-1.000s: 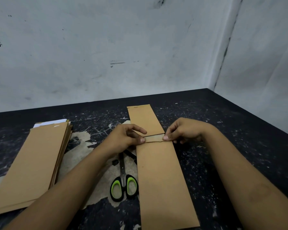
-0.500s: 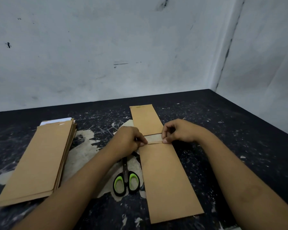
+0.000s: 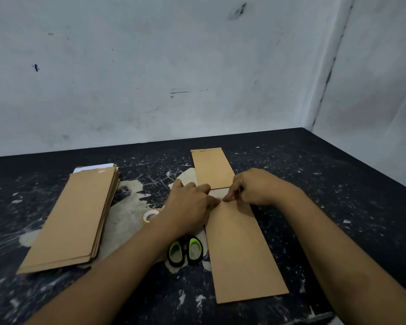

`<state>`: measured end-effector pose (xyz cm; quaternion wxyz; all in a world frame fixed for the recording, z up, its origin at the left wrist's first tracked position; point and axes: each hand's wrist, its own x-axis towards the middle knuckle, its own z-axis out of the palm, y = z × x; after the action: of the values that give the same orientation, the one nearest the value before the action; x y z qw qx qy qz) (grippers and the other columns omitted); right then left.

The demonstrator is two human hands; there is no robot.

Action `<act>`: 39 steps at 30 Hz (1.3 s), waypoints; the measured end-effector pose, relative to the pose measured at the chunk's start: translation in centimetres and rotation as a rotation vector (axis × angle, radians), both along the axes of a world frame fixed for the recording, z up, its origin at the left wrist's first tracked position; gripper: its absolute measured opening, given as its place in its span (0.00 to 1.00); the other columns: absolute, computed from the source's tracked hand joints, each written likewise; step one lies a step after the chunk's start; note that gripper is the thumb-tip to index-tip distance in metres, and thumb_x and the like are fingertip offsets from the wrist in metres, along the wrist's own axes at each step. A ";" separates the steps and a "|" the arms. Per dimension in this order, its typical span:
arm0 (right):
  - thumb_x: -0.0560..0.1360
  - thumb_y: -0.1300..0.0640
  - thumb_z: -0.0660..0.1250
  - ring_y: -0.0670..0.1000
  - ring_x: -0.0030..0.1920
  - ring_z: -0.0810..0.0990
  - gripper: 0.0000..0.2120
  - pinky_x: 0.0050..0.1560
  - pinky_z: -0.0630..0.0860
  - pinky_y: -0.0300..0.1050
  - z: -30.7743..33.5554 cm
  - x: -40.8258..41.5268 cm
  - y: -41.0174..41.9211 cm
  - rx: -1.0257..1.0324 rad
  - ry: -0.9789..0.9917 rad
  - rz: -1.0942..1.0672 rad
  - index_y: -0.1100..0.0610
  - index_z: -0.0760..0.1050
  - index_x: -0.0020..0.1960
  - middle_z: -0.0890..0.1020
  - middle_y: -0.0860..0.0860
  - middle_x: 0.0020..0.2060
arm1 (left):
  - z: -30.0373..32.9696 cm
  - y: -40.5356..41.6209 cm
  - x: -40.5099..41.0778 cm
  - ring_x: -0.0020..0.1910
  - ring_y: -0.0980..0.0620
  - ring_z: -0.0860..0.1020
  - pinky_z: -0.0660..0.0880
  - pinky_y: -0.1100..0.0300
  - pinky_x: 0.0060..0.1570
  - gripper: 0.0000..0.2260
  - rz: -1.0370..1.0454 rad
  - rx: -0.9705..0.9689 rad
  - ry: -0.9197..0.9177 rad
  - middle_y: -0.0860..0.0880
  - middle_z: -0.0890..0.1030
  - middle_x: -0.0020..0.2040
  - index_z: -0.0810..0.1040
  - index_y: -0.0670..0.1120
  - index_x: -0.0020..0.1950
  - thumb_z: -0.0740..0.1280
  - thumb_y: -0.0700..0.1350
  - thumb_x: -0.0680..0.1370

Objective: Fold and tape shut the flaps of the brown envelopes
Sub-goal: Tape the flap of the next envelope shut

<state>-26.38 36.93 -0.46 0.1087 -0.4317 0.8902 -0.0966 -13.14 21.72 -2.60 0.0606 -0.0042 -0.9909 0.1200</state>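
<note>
Meeting at frame centre, the left hand (image 3: pixel 189 205) and right hand (image 3: pixel 256 186) press curled fingertips on the long brown envelope's (image 3: pixel 242 249) folded flap (image 3: pixel 218 193) — pale, creased flat.

No readable text, labels, brands or numbers anywhere. Envelopes (image 3: pixel 242 249) are plain brown, no print visible. Scissors (image 3: pixel 185 250) show no logo. Tape roll (image 3: pixel 149 216) is unmarked. Wall (image 3: pixel 150 66) has only scuffs and smudges, no signs.

Scissors (image 3: pixel 185 250), tape roll (image 3: pixel 149 215) crowd left forearm
</note>
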 end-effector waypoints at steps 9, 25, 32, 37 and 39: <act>0.74 0.64 0.62 0.43 0.39 0.79 0.18 0.39 0.77 0.36 0.0 0.7 -0.1 -0.094 0.006 -0.095 0.46 0.87 0.48 0.86 0.43 0.47 | 1.3 -2.3 1.6 0.63 0.53 0.75 0.71 0.56 0.62 0.17 0.087 0.475 -0.085 0.57 0.79 0.64 0.80 0.56 0.65 0.58 0.43 0.82; 0.78 0.64 0.64 0.42 0.49 0.80 0.15 0.55 0.80 0.46 -0.7 1.6 -1.2 -0.364 0.009 0.066 0.47 0.84 0.51 0.83 0.42 0.48 | 2.7 -11.0 9.1 0.47 0.57 0.82 0.78 0.59 0.49 0.06 0.215 0.949 -0.081 0.52 0.86 0.48 0.86 0.53 0.44 0.78 0.43 0.71; 0.80 0.52 0.68 0.39 0.44 0.79 0.12 0.44 0.76 0.35 -0.6 5.8 -3.4 -0.693 -0.460 0.177 0.50 0.82 0.62 0.79 0.42 0.52 | 3.1 -9.4 8.8 0.47 0.53 0.84 0.77 0.65 0.49 0.07 -0.052 1.329 0.036 0.44 0.86 0.47 0.82 0.38 0.52 0.71 0.33 0.74; 0.79 0.49 0.69 0.44 0.40 0.76 0.12 0.40 0.72 0.42 -0.6 7.2 -4.1 -0.684 -0.618 0.192 0.51 0.85 0.59 0.80 0.42 0.45 | 2.5 -8.9 8.5 0.49 0.49 0.84 0.78 0.62 0.51 0.08 -0.089 1.370 -0.006 0.42 0.85 0.49 0.81 0.37 0.53 0.71 0.34 0.75; 0.79 0.50 0.70 0.46 0.40 0.74 0.11 0.38 0.71 0.43 -0.6 7.3 -4.0 -0.708 -0.631 0.187 0.53 0.86 0.56 0.81 0.41 0.43 | 2.4 -8.9 8.4 0.48 0.50 0.83 0.78 0.61 0.51 0.08 -0.079 1.370 -0.019 0.42 0.85 0.48 0.81 0.37 0.53 0.71 0.35 0.75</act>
<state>-19.11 32.89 -1.02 0.2282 -0.4699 0.6836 -0.5098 -4.77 12.78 -0.23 0.0454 -0.0022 -0.8430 -0.5361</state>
